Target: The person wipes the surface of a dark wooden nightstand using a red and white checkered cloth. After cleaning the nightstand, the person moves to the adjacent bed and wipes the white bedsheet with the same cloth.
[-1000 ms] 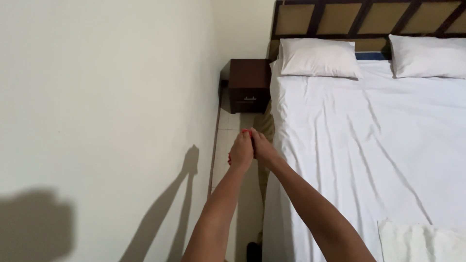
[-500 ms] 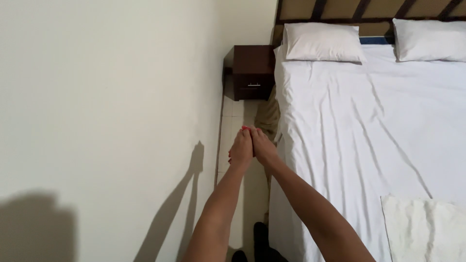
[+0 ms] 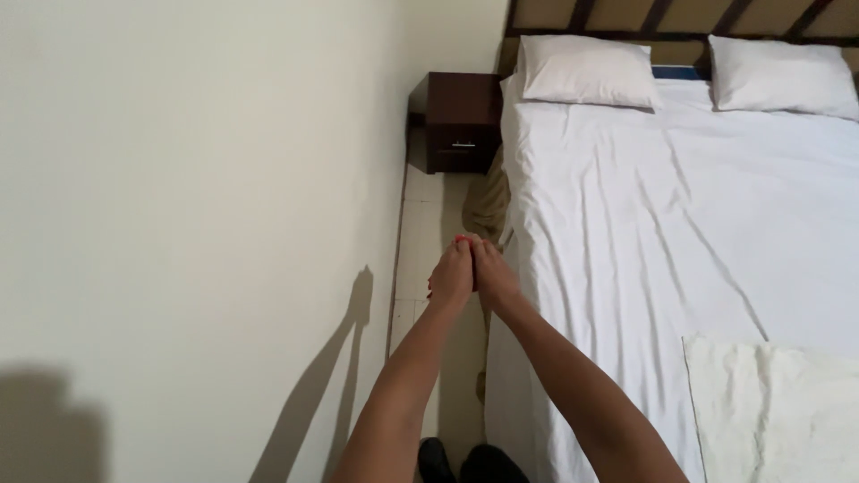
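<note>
Beside the bed's left edge, left hand (image 3: 450,275) and right hand (image 3: 494,277) press together, fingers closed, holding nothing visible beside the white sheet (image 3: 644,224). Narrow aisle; a stumble looks possible.

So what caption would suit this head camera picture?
Left hand and right hand pressed together, arms outstretched beside a white bed, near a dark nightstand.

Your left hand (image 3: 450,275) and right hand (image 3: 492,275) pressed together, arms stretched out over the tiled floor (image 3: 428,224), white bed sheet (image 3: 662,215) just beside, two pillows (image 3: 586,72) at the headboard, dark nightstand (image 3: 463,121) against the wall, white towel (image 3: 778,407) near your right forearm.
</note>
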